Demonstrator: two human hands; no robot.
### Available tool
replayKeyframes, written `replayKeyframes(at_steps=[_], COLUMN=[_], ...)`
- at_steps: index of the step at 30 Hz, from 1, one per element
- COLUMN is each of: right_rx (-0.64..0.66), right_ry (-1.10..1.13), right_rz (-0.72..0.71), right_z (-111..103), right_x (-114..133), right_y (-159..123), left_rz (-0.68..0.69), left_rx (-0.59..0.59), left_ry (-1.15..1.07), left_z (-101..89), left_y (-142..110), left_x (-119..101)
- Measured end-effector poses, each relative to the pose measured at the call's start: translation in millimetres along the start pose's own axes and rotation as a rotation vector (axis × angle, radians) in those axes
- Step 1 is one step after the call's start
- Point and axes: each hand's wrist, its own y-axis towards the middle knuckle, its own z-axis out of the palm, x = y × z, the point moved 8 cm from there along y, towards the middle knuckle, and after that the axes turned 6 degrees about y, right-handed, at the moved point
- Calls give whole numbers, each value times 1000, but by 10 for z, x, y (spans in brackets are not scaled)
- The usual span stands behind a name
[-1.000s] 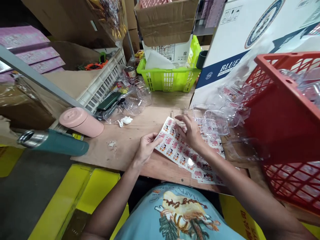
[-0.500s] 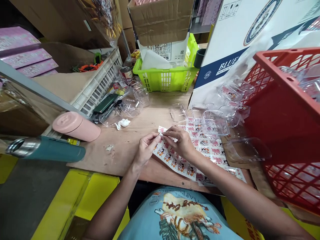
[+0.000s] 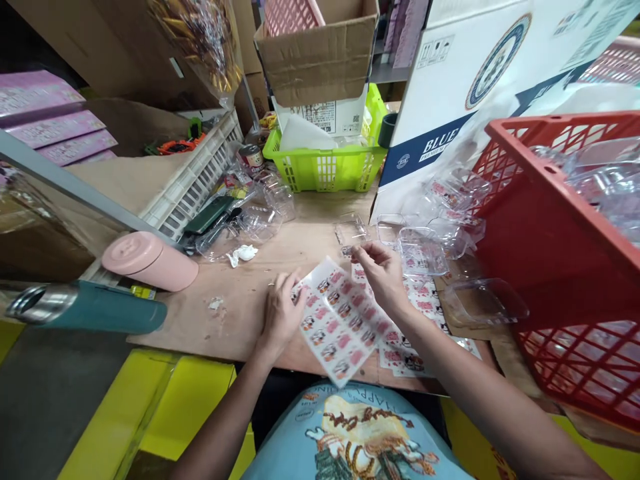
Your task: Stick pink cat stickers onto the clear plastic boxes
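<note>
Sheet: A printed sheet point(image 3: 340, 323) lies aslant between two bare hands, its near corner at the front edge of the table point(image 3: 240, 293), apparently angled to suit both arms.
Left hand: The left hand point(image 3: 283, 313) grips the sheet's left margin between bent fingers and thumb, a hold that seems chosen to steady it without covering the prints.
Right hand: Raised over the sheet's far side, the right hand point(image 3: 379, 270) pinches a small piece point(image 3: 348, 251) between thumb and forefinger; it is too small to identify. The tip grip likely suits something so thin.
Spare sheets: More sheets point(image 3: 426, 293) lie flat under the right forearm, probably for easy reach.
Trays: Clear trays point(image 3: 423, 252) sit on and beside them, just beyond the right hand, seemingly for short reaches.
Crate: A red crate point(image 3: 555, 267) holds more clear plastic at the right.
Bottles: A pink cup point(image 3: 153, 260) and green flask point(image 3: 115, 307) lie tilted far left, presumably out of the way.
</note>
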Motion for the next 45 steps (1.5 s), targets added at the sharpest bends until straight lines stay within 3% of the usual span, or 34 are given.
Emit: replayKeyframes(at_steps=[2, 4, 6, 8, 10, 12, 14, 16, 18, 21, 24, 26, 28, 30, 32, 33, 35, 37, 40, 45], right_rx=[-42, 1, 172, 354, 357, 231, 157, 157, 122, 13, -9, 36, 93, 132, 139, 133, 129, 145, 181, 287], right_ry=[-18, -71, -176, -255, -207, 7, 229, 350, 343, 166, -41, -97, -162, -251, -317, -328, -327, -320, -336, -334], right_rz=[-69, -179, -345, -469, -400, -131, 129, 236, 205, 67, -104, -218, -340, -445, -486, -486, -469, -482, -506, -505], right_z=[-49, -13, 127, 263, 259, 193, 236, 317, 246, -105, -345, -336, -261, -206, -220, -246, -288, -276, -154, 298], right_x=[137, 302, 466, 544, 497, 313, 121, 79, 165, 391, 643, 791, 928, 1030, 1063, 1060, 1028, 1009, 985, 825], right_y=[-12, -66, -177, -329, -388, -380, -429, -476, -462, -372, -289, -272, -293, -335, -366, -376, -396, -431, -436, -178], left_rz=[40, -43, -200, -344, -405, -393, -310, -178, -29, 120, 190, 316, 459, 513, 487, 463, 466, 521, 647, 831], left_rx=[-73, 74, 259, 277, 170, 82, 96, 162, 170, 123, 243, 370, 357, 165, -28, -46, -40, 23, 145, 280], left_ry=[39, -214, -603, -911, -1050, -1064, -997, -827, -537, 30, 410, 430, 343, 338, 546, 695, 763, 781, 782, 696], left_z=[-53, 113, 361, 500, 530, 531, 538, 505, 370, 172, 356, 611, 670, 407, -2, -169, -454, -563, -463, -134], left_y=[10, 39, 48, 64, 81, 69, 43, 15, -24, -151, -302, -309, -110, 325, 845, 1091, 1467, 1646, 1573, 988], left_x=[-155, -271, -360, -381, -331, -305, -379, -499, -556, -442, -241, -269, -427, -553, -565, -525, -449, -389, -406, -699])
